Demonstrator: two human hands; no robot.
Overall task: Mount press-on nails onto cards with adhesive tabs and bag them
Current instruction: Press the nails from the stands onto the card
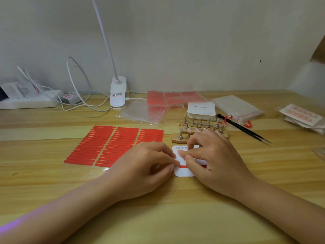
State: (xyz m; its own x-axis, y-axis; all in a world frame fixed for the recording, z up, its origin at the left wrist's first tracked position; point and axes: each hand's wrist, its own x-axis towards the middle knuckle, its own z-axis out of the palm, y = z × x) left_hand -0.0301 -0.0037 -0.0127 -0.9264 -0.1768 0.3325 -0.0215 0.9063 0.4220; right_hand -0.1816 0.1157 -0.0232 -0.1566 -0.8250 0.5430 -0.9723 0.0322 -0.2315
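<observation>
Got my left hand [149, 166] pinching the white card's [182, 171] left edge so it won't slide near the desk's [52, 182] front, while my right hand [211, 155] pinches a pink press-on nail [179, 152] onto its top adhesive strip.

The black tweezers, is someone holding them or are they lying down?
Lying down. The black tweezers rest on the table, away from both hands.

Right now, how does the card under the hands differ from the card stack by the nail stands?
The card under the hands lies single and flat on the table, with a red adhesive strip across it; the card stack is many cards thick and shows no strip. Both hands' fingers touch the single card; the stack sits untouched. Both are white, round-cornered, with small print.
</observation>
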